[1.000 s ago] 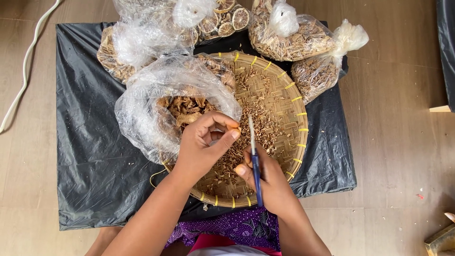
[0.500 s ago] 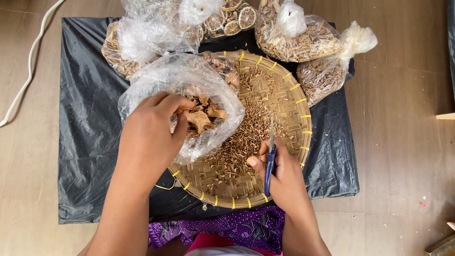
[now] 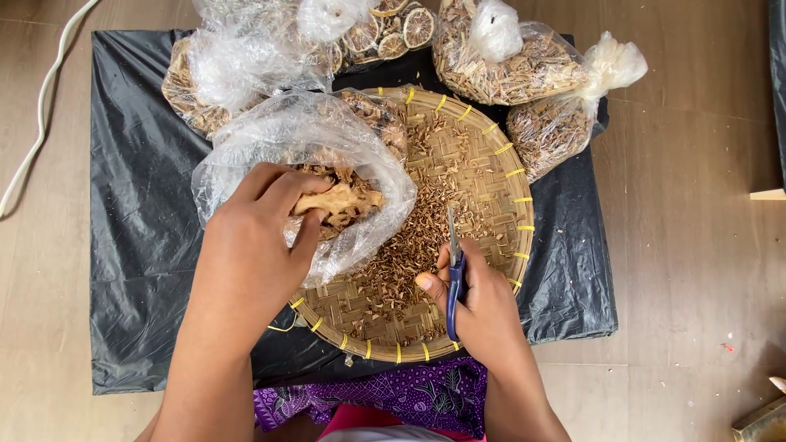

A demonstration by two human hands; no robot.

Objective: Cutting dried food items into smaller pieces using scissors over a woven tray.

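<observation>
Centre of the frame: a woven tray [image 3: 499, 176] on black sheet [image 3: 131, 245] holds chopped brown bits [image 3: 409, 254]. An open clear bag [image 3: 278, 139] of dried root lies on its left half. The left hand [image 3: 254, 245] reaches into the bag, fingers pinching a pale root piece [image 3: 340, 200]. The right hand [image 3: 479, 303], lower centre, has its fingers wrapped around blue-handled scissors [image 3: 453, 274], blades together. Upper frame: tied bags [image 3: 508, 61] of dried chips and a bag of dried slices [image 3: 393, 33].

Blue handles are showing on the scissors [image 3: 452, 282]. Yellow ties are ringing the tan woven tray [image 3: 491, 176], lying on black plastic sheeting [image 3: 131, 205] beside purple patterned cloth [image 3: 393, 397].
</observation>
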